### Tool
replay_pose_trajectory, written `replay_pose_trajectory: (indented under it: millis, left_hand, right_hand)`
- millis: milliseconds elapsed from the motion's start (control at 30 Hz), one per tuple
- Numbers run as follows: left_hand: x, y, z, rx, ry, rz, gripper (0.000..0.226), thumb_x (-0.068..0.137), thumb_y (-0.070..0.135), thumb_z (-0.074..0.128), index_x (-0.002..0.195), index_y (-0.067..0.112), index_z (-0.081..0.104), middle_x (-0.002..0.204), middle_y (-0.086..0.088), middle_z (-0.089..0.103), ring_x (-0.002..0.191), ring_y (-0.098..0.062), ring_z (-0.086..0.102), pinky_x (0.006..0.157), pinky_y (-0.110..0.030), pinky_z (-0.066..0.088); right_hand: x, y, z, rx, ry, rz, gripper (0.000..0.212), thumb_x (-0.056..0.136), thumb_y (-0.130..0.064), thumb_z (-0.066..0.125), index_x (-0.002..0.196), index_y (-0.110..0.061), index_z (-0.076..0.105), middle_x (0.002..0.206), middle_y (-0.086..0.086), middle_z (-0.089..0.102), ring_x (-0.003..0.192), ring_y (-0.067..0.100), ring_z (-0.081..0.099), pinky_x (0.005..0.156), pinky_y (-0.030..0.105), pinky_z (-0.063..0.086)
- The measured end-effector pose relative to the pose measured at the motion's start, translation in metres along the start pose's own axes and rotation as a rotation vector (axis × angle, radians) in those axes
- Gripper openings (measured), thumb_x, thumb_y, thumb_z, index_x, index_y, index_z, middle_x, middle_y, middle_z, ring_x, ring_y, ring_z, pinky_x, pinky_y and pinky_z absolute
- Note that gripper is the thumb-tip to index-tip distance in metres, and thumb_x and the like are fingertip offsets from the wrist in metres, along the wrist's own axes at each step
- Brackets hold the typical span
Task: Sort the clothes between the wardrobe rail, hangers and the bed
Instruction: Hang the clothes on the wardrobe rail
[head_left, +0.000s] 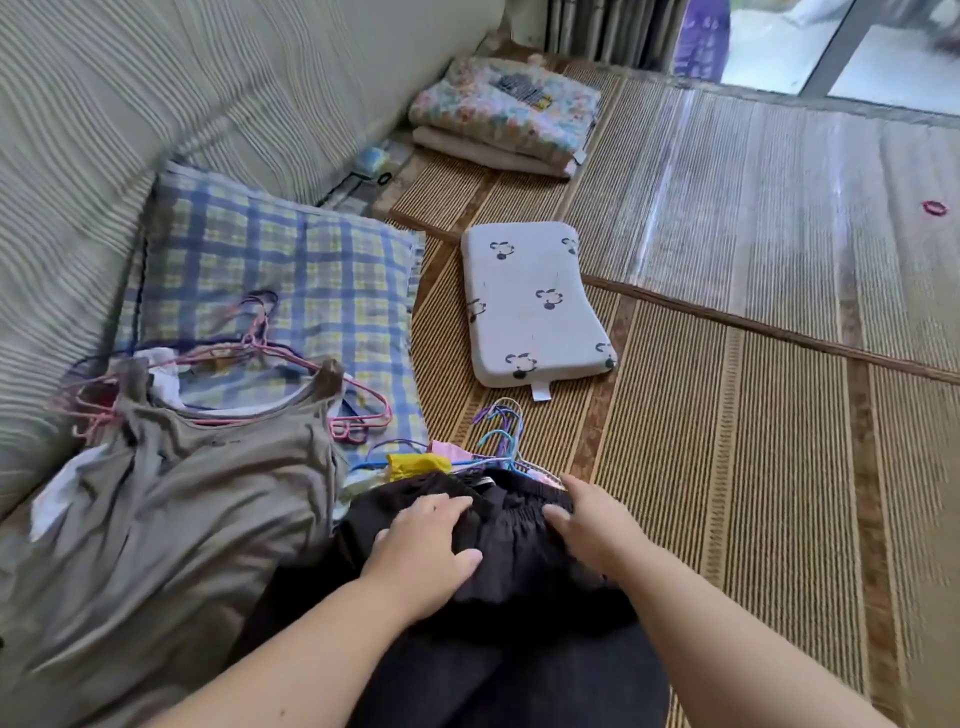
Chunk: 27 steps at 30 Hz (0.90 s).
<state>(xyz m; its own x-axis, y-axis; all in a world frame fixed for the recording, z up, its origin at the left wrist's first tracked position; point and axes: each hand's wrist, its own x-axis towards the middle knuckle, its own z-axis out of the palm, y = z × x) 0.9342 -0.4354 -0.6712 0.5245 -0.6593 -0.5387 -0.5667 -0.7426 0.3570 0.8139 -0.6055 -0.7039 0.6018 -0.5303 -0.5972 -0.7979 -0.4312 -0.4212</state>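
A dark brown garment with an elastic waistband (511, 525) lies on the bed's woven mat (753, 415) in front of me. My left hand (426, 545) rests flat on it, fingers spread. My right hand (587, 525) grips the waistband's right end, thumb over the fabric. Under the garment's far edge lies a bunch of coloured wire hangers (498, 431) with a yellow piece (415, 462). To the left a grey sleeveless dress (208, 509) lies on a pink hanger (311, 379), with more pink hangers (88, 405) beside it.
A blue-and-yellow checked pillow (291, 280) lies behind the dress, against a striped padded headboard (156, 93). A small white pillow with dark prints (535, 306) sits mid-mat. Folded floral bedding (509, 114) is at the back. A pink hair tie (935, 208) lies far right.
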Motion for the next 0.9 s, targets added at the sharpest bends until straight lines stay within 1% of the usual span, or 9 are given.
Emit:
replay_pose_trajectory:
  millis: [167, 267, 333, 400, 567, 633, 733, 800, 900]
  left_hand:
    - [0.031, -0.020, 0.029, -0.099, 0.027, -0.010, 0.066, 0.082, 0.045, 0.055, 0.144, 0.035, 0.032, 0.151, 0.006, 0.028, 0.141, -0.014, 0.023, 0.114, -0.042, 0.025]
    - [0.035, -0.020, 0.033, -0.112, 0.044, -0.009, 0.068, 0.078, 0.049, 0.053, 0.142, 0.036, 0.034, 0.151, 0.008, 0.030, 0.141, -0.012, 0.025, 0.114, -0.041, 0.026]
    - [0.038, -0.009, 0.030, -0.116, 0.075, 0.006, 0.065, 0.080, 0.047, 0.055, 0.141, 0.036, 0.037, 0.149, 0.009, 0.032, 0.139, -0.012, 0.027, 0.114, -0.039, 0.026]
    - [0.044, 0.007, 0.025, -0.113, 0.126, 0.041, 0.065, 0.079, 0.048, 0.053, 0.141, 0.033, 0.038, 0.147, 0.008, 0.036, 0.137, -0.013, 0.030, 0.114, -0.037, 0.026]
    - [0.049, 0.058, 0.013, -0.144, 0.239, 0.024, 0.065, 0.092, 0.046, 0.048, 0.149, 0.025, 0.023, 0.152, 0.005, 0.031, 0.141, -0.015, 0.023, 0.116, -0.035, 0.018]
    - [0.047, 0.071, 0.013, -0.156, 0.231, 0.012, 0.044, 0.096, 0.042, 0.042, 0.139, 0.030, 0.039, 0.141, 0.005, 0.047, 0.134, -0.017, 0.036, 0.113, -0.036, 0.022]
    - [0.041, 0.073, 0.019, -0.270, 0.163, -0.041, 0.022, 0.095, 0.043, 0.039, 0.094, 0.028, 0.056, 0.094, 0.005, 0.068, 0.100, -0.025, 0.058, 0.094, -0.041, 0.042]
    - [0.037, 0.066, 0.022, -0.301, 0.146, -0.057, 0.023, 0.092, 0.044, 0.040, 0.087, 0.027, 0.053, 0.081, 0.004, 0.066, 0.088, -0.022, 0.059, 0.087, -0.039, 0.046]
    - [0.030, 0.061, 0.024, -0.304, 0.102, 0.020, 0.016, 0.098, 0.025, 0.042, 0.090, 0.024, 0.055, 0.078, 0.006, 0.061, 0.085, -0.001, 0.059, 0.080, -0.018, 0.043]
  right_hand:
    - [0.071, 0.019, 0.031, 0.014, -0.033, 0.115, 0.055, 0.098, -0.047, 0.033, 0.148, -0.027, 0.021, 0.152, 0.002, 0.031, 0.138, 0.028, 0.030, 0.109, 0.056, 0.022]
    - [0.088, 0.031, 0.034, -0.048, 0.008, 0.107, 0.042, 0.098, -0.046, 0.035, 0.137, -0.032, 0.040, 0.137, 0.006, 0.047, 0.125, 0.030, 0.043, 0.104, 0.052, 0.033]
    - [0.089, 0.037, 0.028, -0.020, 0.015, 0.025, 0.024, 0.096, -0.041, 0.041, 0.110, -0.032, 0.059, 0.117, 0.005, 0.059, 0.108, 0.027, 0.054, 0.096, 0.045, 0.043]
    - [0.082, 0.041, 0.017, 0.018, 0.026, -0.083, 0.017, 0.094, -0.037, 0.047, 0.093, -0.030, 0.062, 0.101, 0.002, 0.059, 0.098, 0.024, 0.057, 0.089, 0.038, 0.046]
    - [0.033, 0.029, -0.015, 0.071, 0.037, -0.472, 0.013, 0.091, -0.030, 0.058, 0.088, -0.020, 0.067, 0.072, -0.014, 0.051, 0.069, 0.001, 0.048, 0.068, 0.021, 0.038]
    - [0.019, 0.025, -0.021, -0.004, -0.087, -0.548, 0.013, 0.090, -0.031, 0.060, 0.092, -0.024, 0.070, 0.069, -0.017, 0.053, 0.068, 0.001, 0.048, 0.068, 0.015, 0.038]
    - [0.020, 0.021, -0.030, 0.144, -0.275, -0.400, 0.018, 0.089, -0.039, 0.059, 0.090, -0.028, 0.073, 0.078, -0.012, 0.063, 0.074, 0.000, 0.055, 0.075, 0.018, 0.043]
    - [0.039, 0.019, -0.026, 0.270, -0.206, -0.291, 0.025, 0.090, -0.040, 0.057, 0.108, -0.028, 0.069, 0.102, -0.008, 0.068, 0.097, 0.004, 0.061, 0.089, 0.022, 0.045]
    - [0.077, 0.013, -0.006, 0.209, -0.122, -0.155, 0.065, 0.089, -0.045, 0.058, 0.144, -0.015, 0.036, 0.145, 0.005, 0.044, 0.133, 0.021, 0.042, 0.109, 0.031, 0.032]
